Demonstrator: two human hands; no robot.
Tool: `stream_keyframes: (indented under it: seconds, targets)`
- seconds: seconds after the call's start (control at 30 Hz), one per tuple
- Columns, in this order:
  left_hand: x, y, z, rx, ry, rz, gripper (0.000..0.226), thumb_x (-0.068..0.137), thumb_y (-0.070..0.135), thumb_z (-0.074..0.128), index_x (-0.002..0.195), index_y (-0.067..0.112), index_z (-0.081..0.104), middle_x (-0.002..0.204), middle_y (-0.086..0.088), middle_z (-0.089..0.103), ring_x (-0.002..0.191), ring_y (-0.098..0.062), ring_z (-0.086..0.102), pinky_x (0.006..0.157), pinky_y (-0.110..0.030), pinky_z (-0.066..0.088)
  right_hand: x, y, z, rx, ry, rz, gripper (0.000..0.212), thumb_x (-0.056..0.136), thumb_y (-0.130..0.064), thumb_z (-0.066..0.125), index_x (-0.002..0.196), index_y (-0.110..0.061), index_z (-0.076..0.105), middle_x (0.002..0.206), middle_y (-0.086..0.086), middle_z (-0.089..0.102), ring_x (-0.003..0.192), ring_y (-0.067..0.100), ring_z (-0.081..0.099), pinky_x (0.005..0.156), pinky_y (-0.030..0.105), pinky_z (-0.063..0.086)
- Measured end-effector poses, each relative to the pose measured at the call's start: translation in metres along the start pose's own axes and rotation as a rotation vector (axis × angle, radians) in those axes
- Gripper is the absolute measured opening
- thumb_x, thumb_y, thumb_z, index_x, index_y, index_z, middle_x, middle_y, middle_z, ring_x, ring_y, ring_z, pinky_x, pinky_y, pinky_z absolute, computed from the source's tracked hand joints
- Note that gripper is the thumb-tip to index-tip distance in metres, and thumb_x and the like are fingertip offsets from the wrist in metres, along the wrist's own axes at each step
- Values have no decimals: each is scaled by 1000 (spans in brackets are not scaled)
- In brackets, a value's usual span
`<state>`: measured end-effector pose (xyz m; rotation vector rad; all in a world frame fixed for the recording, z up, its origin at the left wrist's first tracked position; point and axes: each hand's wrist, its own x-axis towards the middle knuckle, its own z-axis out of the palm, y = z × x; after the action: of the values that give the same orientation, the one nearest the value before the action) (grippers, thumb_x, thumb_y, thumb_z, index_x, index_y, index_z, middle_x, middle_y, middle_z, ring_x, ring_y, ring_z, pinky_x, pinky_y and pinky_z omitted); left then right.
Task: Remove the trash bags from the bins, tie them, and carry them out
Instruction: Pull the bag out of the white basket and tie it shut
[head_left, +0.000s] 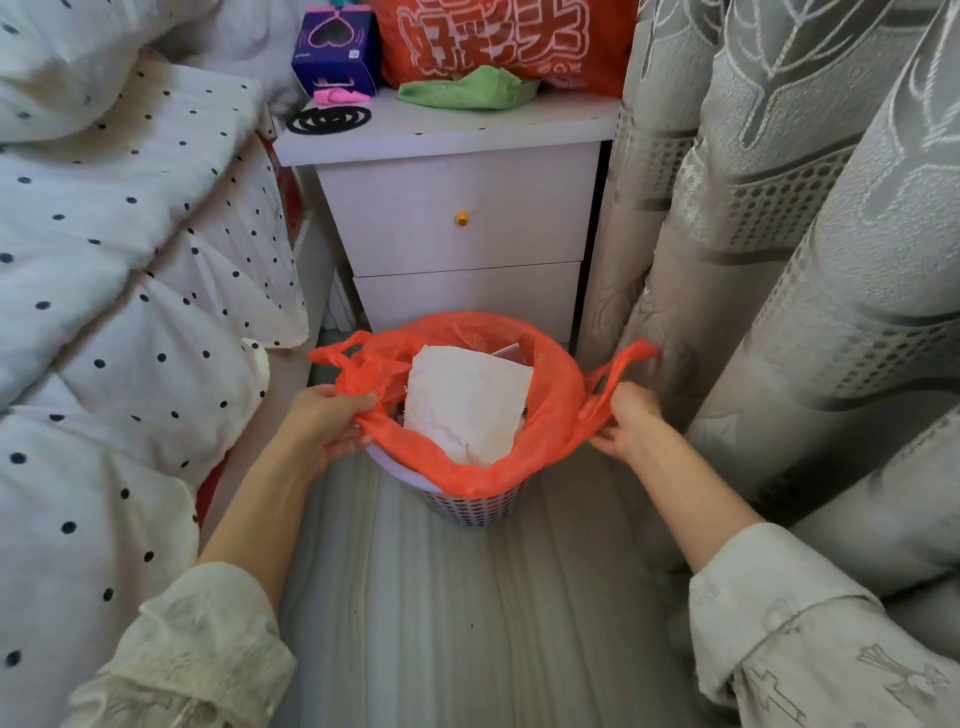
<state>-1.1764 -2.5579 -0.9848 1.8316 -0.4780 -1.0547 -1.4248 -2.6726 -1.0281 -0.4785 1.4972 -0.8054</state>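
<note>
Both hands are pinching the orange trash bag (550, 415), one on each side of its rim. Left hand (327, 421) has its thumb on top and fingers curled under the bag's near-left edge, just below the left handle loop, which sticks up and out. Right hand (626, 418) grips the base of the right handle loop, fingers closed round the plastic, and that loop pokes out toward the curtain.

Going left to right: a polka-dot duvet (119, 270) fills the left side, hanging off the bed. Then the bag, sitting in a small perforated bin (475, 506) on the floor in the middle, with a big wad of white paper (467, 400) sitting in its mouth. Right behind the bin on the far side is a white nightstand (457, 208) with a yellow knob. On top of it are a purple box (335, 47), a black mosquito coil (328, 119), a green cloth (470, 88) and an orange printed bag (498, 36). Grey patterned curtains (805, 234) take up the right side.
</note>
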Motion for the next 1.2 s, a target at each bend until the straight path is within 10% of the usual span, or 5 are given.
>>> stream_keyframes:
  seconds: [0.3, 0.6, 0.73, 0.87, 1.2]
  targets:
    - [-13, 24, 0, -102, -52, 161, 12, 91, 12, 53, 80, 12, 56, 44, 2, 65, 34, -6, 59, 37, -14, 48, -41, -62, 25, 73, -73, -497, 25, 92, -15, 39, 72, -17, 54, 71, 7, 57, 64, 21, 57, 69, 37, 51]
    - [-3, 30, -12, 53, -26, 65, 44, 83, 58, 49, 89, 16, 63, 82, -3, 60, 70, -16, 55, 66, -27, 46, -66, -65, 31, -257, -77, -652, 51, 72, -67, 49, 56, -18, 55, 74, 16, 68, 73, 30, 65, 81, 42, 53]
    - [11, 39, -13, -19, 28, -10, 50, 83, 50, 55, 115, 12, 56, 110, -5, 56, 98, -22, 53, 85, -37, 40, -64, -80, 47, -458, -88, -640, 26, 78, -38, 67, 71, -13, 62, 73, 4, 58, 71, 19, 56, 67, 28, 42]
    - [23, 69, -7, -155, -50, -85, 4, 82, 5, 59, 81, 10, 59, 75, -5, 62, 75, -17, 57, 68, -29, 43, -64, -95, 68, -728, -85, -686, 15, 82, -19, 61, 78, -5, 68, 80, 13, 64, 77, 28, 62, 68, 30, 45]
    - [16, 153, 7, -184, -13, 396, 46, 73, -4, 64, 115, 4, 47, 70, -4, 55, 48, -12, 45, 39, -19, 41, -107, -164, 94, -348, -437, -629, 20, 87, -12, 55, 67, -13, 51, 36, -4, 48, 44, 15, 51, 51, 24, 45]
